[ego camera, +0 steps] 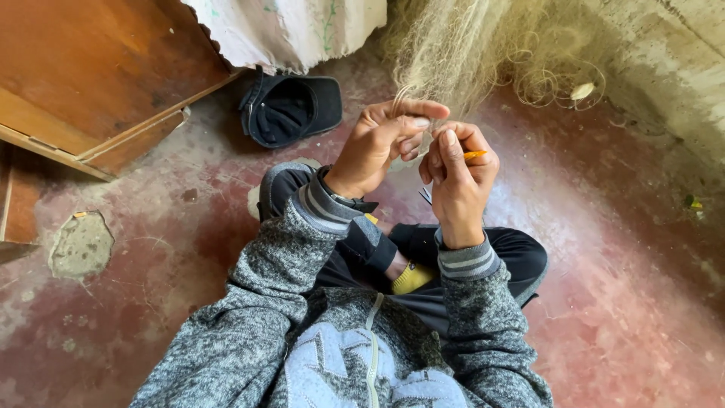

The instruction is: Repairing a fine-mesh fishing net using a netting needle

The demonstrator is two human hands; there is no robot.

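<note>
A pale, fine fishing net (pixel 453 45) hangs down in front of me from above. My left hand (pixel 381 140) pinches a bunch of its strands between thumb and fingers. Close beside it, my right hand (pixel 457 177) is closed around a small orange netting needle (pixel 475 155), whose tip pokes out past the thumb. Both hands are raised over my crossed legs. I sit on the floor in a grey knit jacket, dark trousers and yellow socks (pixel 411 278).
A dark cap (pixel 291 109) lies on the worn red concrete floor (pixel 619 287) ahead left. A wooden furniture piece (pixel 91 75) stands at upper left, patterned cloth (pixel 287 30) hangs above, and a rough concrete wall (pixel 664 68) rises at right.
</note>
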